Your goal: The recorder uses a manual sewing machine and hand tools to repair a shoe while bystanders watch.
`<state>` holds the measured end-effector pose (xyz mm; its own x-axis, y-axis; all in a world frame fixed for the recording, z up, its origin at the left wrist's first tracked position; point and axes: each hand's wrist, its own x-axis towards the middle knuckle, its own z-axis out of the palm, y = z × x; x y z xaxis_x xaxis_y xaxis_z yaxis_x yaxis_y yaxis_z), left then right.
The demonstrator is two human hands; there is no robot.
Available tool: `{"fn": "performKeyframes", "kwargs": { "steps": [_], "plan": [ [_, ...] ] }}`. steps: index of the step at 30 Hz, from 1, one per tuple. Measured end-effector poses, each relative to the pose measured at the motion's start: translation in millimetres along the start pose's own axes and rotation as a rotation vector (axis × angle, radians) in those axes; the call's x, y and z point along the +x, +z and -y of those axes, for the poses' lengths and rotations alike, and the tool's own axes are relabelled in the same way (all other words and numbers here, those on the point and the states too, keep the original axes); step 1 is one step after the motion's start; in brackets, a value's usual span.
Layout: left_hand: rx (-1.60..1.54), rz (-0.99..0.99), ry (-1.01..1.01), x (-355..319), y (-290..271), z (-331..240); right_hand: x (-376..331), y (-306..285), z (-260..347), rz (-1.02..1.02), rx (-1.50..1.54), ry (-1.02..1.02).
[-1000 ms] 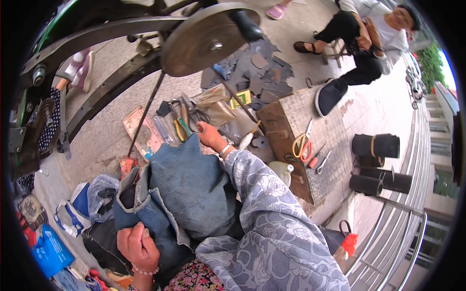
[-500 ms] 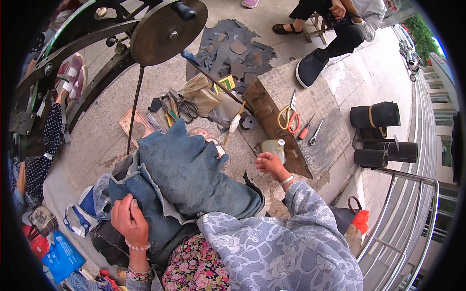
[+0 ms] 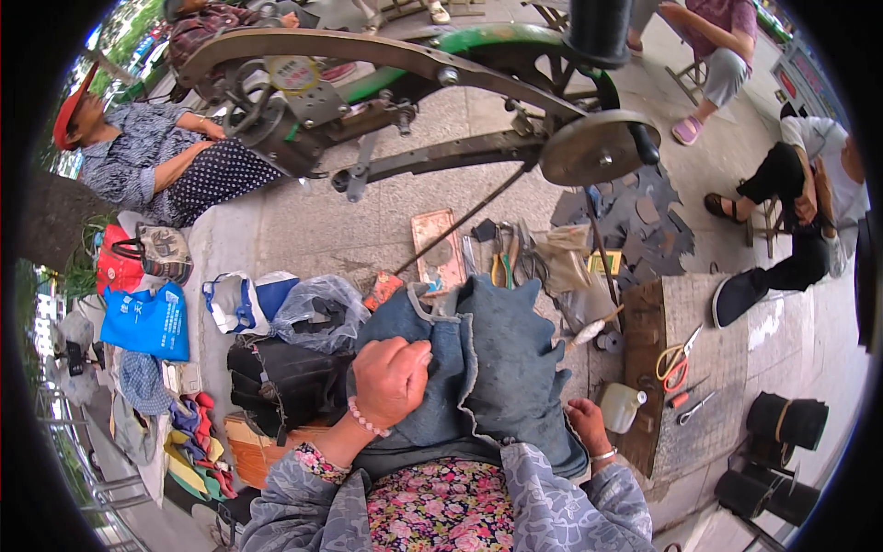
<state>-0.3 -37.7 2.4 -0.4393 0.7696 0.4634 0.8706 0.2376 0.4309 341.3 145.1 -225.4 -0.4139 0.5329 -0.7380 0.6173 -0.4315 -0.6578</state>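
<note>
A worn blue suede leather apron (image 3: pixel 515 354) with ragged edges lies across my lap. My left hand (image 3: pixel 391 382) is closed in a fist over the apron's left part; whatever it holds is hidden. Low at the apron's right edge, my right hand (image 3: pixel 589 423) has its fingers curled against the leather, and I cannot make out anything in them. Just right of that hand is a cloudy plastic bottle (image 3: pixel 622 408) with a white cap, tilted beside a wooden box (image 3: pixel 644 340).
Ahead stands a hand-cranked sewing machine (image 3: pixel 478 152). Scissors (image 3: pixel 679 359) and a screwdriver lie on the box. Pliers (image 3: pixel 504 258), bags and leather scraps (image 3: pixel 644 221) cover the ground. A black bag (image 3: pixel 276 386) and a blue bag (image 3: pixel 147 322) are left. Several people sit around.
My view has swung left, bringing the machine and a seated person into sight. My right hand has come down from beside the bottle to the apron's edge. My left hand stays closed.
</note>
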Motion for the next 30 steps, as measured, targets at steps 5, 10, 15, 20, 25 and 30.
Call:
{"fn": "performKeyframes", "kwargs": {
  "steps": [5, 10, 15, 20, 25, 30],
  "plan": [
    [0.021, -0.024, -0.022, -7, -5, 2, 6, 4, 56, -0.031, 0.138, -0.105],
    [0.002, -0.062, -0.047, -2, -7, 1, 19, 10, 137, 0.045, 0.101, -0.441],
    [0.009, -0.015, -0.055, -7, -10, 1, -2, 49, 243, 0.112, 0.026, -0.598],
    [-0.026, -0.007, -0.071, -6, -7, 6, -18, 106, 325, 0.265, -0.093, -0.868],
    [-0.093, -0.067, -0.058, -7, -8, 11, -21, 180, 403, 0.317, -0.225, -1.127],
    [-0.09, -0.075, -0.05, -5, -14, 11, -13, 246, 455, 0.146, -0.419, -1.373]
  ]
}}
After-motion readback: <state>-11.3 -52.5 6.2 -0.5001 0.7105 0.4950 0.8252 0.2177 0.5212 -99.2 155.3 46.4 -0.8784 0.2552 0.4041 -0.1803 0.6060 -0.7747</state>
